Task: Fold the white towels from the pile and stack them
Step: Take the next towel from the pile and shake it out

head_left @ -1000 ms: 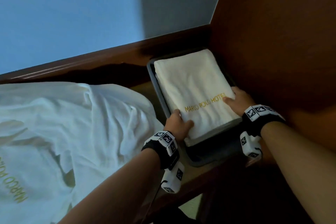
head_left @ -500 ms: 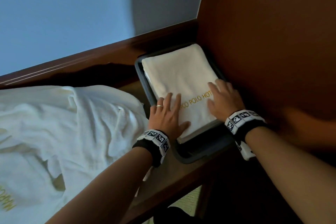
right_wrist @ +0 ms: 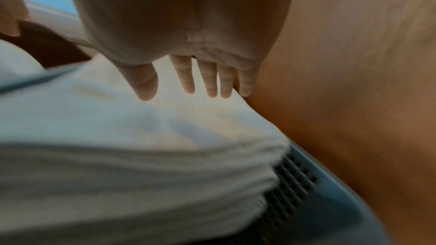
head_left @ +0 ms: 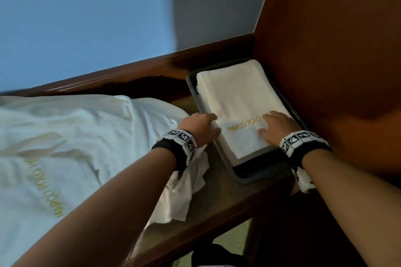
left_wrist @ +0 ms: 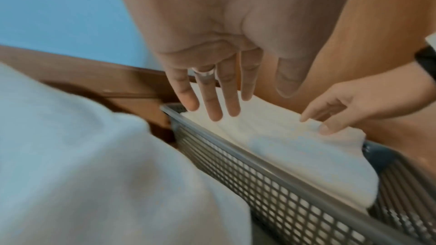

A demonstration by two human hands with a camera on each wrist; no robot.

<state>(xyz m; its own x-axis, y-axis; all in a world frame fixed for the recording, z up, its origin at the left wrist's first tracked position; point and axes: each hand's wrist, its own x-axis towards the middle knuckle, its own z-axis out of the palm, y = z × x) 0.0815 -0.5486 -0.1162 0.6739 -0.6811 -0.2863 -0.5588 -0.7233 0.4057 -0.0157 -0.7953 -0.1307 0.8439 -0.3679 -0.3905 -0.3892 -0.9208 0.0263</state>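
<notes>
A stack of folded white towels (head_left: 236, 97) with gold "MARCO POLO" lettering lies in a grey mesh basket (head_left: 245, 176) in the corner of a wooden shelf. My left hand (head_left: 200, 129) is at the stack's left edge, fingers straight over the towels (left_wrist: 271, 133) in the left wrist view. My right hand (head_left: 274, 129) lies flat on top of the stack near its right side, fingers straight (right_wrist: 207, 81). A loose pile of unfolded white towels (head_left: 65, 147) spreads over the shelf to the left.
A brown wooden panel (head_left: 336, 50) rises directly right of the basket. A wooden ledge (head_left: 130, 71) runs behind the shelf under a blue wall. The shelf's front edge (head_left: 217, 230) lies below the basket.
My left hand has slid from the top of the stack to its left edge. My right hand has stayed flat on top. The view has shifted slightly.
</notes>
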